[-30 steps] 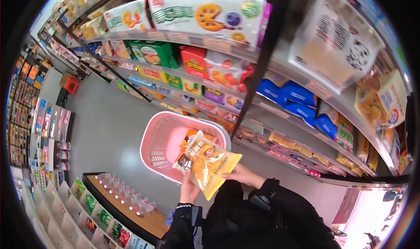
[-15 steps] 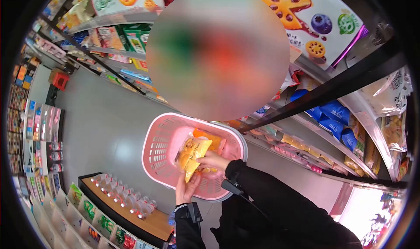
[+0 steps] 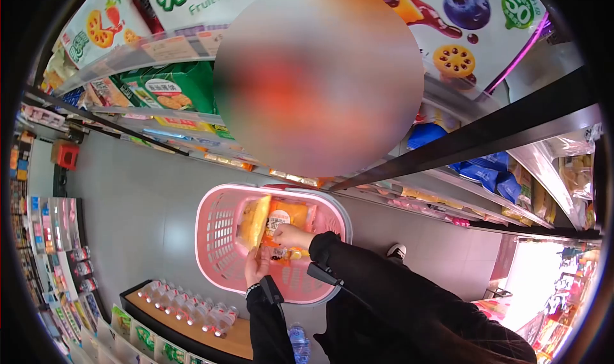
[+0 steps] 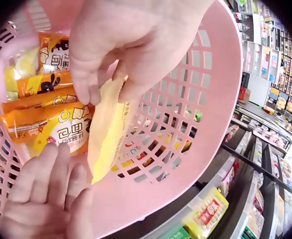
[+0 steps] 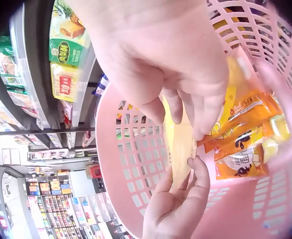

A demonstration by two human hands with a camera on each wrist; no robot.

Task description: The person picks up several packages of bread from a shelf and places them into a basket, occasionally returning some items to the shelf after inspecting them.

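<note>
In the head view, my left hand (image 3: 257, 266) pinches one end of a yellow bread bag (image 3: 259, 222), which stands on edge inside the pink basket (image 3: 206, 252). The left wrist view shows the bag (image 4: 108, 139) between that hand's thumb and fingers, beside the perforated wall. My right hand (image 3: 294, 237) hovers over several orange bread packets (image 3: 286, 212) lying in the basket. Its fingers are extended in the left wrist view, just to the side of the bag. From the right wrist, the right hand's fingertips overlap the bag (image 5: 182, 147) and the orange packets (image 5: 243, 162).
Snack shelves (image 3: 173, 47) run along the basket's far side, with a dark upright post (image 3: 473, 134) to the right. A low wooden stand (image 3: 185, 329) carries several plastic bottles (image 3: 192, 308) at lower left. Grey floor (image 3: 147, 191) lies left of the basket. A blurred disc hides part of the shelves.
The bread bag, gripped by both hands near the basket's rim earlier, has gone down into the basket and turned on edge. My right hand has come away from it.
</note>
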